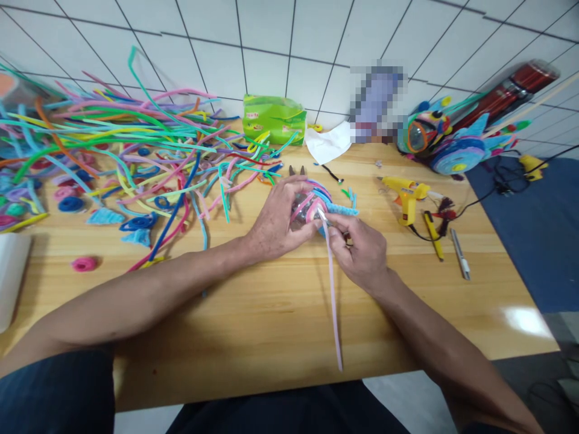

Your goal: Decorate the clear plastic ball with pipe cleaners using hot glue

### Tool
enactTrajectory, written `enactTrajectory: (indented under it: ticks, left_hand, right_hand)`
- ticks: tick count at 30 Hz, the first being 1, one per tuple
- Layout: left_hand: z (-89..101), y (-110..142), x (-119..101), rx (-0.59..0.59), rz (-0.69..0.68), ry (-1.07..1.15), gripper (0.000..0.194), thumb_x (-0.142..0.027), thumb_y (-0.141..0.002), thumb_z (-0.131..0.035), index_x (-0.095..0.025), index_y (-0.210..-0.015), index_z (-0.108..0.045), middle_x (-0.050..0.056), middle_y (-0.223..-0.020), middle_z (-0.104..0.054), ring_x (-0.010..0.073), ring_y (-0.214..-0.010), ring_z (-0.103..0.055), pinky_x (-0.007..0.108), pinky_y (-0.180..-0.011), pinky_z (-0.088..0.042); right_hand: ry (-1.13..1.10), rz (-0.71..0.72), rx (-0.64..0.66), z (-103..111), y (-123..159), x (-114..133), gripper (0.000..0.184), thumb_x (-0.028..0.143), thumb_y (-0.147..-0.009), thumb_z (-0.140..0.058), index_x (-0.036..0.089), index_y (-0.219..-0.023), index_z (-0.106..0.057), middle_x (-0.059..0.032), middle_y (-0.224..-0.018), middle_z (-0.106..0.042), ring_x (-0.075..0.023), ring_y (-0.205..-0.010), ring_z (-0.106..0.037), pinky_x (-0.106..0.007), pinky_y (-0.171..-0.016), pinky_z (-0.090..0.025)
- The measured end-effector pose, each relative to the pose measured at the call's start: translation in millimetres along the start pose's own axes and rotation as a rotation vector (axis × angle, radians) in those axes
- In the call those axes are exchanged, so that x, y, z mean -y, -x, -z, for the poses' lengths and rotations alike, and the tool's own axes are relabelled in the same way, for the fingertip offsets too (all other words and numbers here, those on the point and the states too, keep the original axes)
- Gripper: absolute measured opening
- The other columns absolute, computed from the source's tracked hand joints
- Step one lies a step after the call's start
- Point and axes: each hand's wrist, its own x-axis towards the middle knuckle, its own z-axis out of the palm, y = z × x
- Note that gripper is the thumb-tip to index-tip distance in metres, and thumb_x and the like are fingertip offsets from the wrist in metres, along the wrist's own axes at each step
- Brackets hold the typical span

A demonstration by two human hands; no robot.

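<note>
My left hand (283, 217) is wrapped round a clear plastic craft piece (299, 218) banded with pink, blue and purple pipe cleaners. A light blue pipe-cleaner fin (342, 209) sticks out of its right side. My right hand (359, 244) is closed at the piece's front, pinching a small silver-tipped tool (321, 214) whose kind I cannot make out. From that spot a pale pink pipe cleaner (333, 295) hangs down toward the table's front edge. My fingers hide part of the craft piece and of the tool.
Loose pipe cleaners (113, 138) pile up at the left. A yellow glue gun (408, 198), a yellow cutter (434, 235) and a silver pen-like knife (460, 256) lie right. Behind them are a finished-looking fish craft (459, 154), a red flask (502, 93) and a green packet (274, 119).
</note>
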Motion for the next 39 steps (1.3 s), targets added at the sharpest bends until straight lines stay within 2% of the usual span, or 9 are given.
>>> enactTrajectory:
  ticks: [9,16,23,29,35,39]
  left_hand:
    - [-2.9,0.5,1.0,-0.028,-0.029,-0.039,0.057,-0.052,-0.1,-0.075,-0.029,-0.145,-0.047,0.019,-0.151,-0.062,0.0339,-0.153,-0.056,0.062,-0.125,-0.05]
    - [-3.1,0.8,2.8,-0.014,-0.005,-0.004,0.058,-0.047,-0.098,-0.078,-0.029,-0.144,-0.047,0.019,-0.154,-0.061,0.0369,-0.155,-0.055,0.066,-0.127,-0.046]
    - [-1.6,0.6,1.6,-0.012,-0.03,-0.019,0.06,-0.047,-0.099,-0.078,-0.029,-0.146,-0.045,0.02,-0.152,-0.06,0.0351,-0.154,-0.055,0.065,-0.125,-0.049]
    - [0.2,0.3,0.7,0.009,-0.011,-0.012,0.059,-0.048,-0.099,-0.077,-0.03,-0.145,-0.045,0.02,-0.154,-0.06,0.0362,-0.156,-0.054,0.066,-0.126,-0.047]
    - [-0.7,0.4,1.0,0.0,-0.012,-0.014,0.059,-0.048,-0.099,-0.077,-0.03,-0.146,-0.045,0.019,-0.153,-0.06,0.0355,-0.155,-0.054,0.066,-0.126,-0.048]
    - [-1.5,0.6,1.0,-0.005,-0.01,-0.015,0.059,-0.047,-0.099,-0.077,-0.03,-0.145,-0.045,0.019,-0.153,-0.06,0.0355,-0.155,-0.054,0.065,-0.126,-0.048]
  right_hand:
    - [0.062,0.008,-0.066,-8.6,2.5,6.7,0.03,0.011,-0.101,-0.062,0.027,-0.125,-0.072,0.0012,-0.088,-0.084,-0.0159,-0.065,-0.075,-0.029,-0.068,-0.062]
    - [0.028,-0.02,-0.042,-8.9,3.9,6.6,0.036,0.011,-0.1,-0.062,0.028,-0.13,-0.073,0.0002,-0.093,-0.085,-0.0171,-0.071,-0.078,-0.03,-0.076,-0.065]
    - [-0.031,-0.031,-0.033,-5.1,6.5,5.3,0.036,0.012,-0.102,-0.063,0.029,-0.132,-0.072,-0.001,-0.104,-0.087,-0.0176,-0.075,-0.079,-0.03,-0.076,-0.066]
    - [-0.074,-0.057,-0.025,-9.4,7.2,3.8,0.037,0.011,-0.099,-0.066,0.029,-0.131,-0.075,-0.0011,-0.102,-0.087,-0.0182,-0.079,-0.081,-0.03,-0.079,-0.067]
    - [-0.027,-0.064,-0.03,-8.8,7.3,5.3,0.03,0.015,-0.102,-0.061,0.027,-0.126,-0.075,0.0003,-0.091,-0.084,-0.0157,-0.068,-0.076,-0.028,-0.072,-0.065]
    - [-0.073,-0.082,-0.045,-5.5,6.2,4.6,0.028,0.016,-0.103,-0.062,0.027,-0.125,-0.075,0.0014,-0.089,-0.083,-0.0148,-0.066,-0.073,-0.028,-0.068,-0.062]
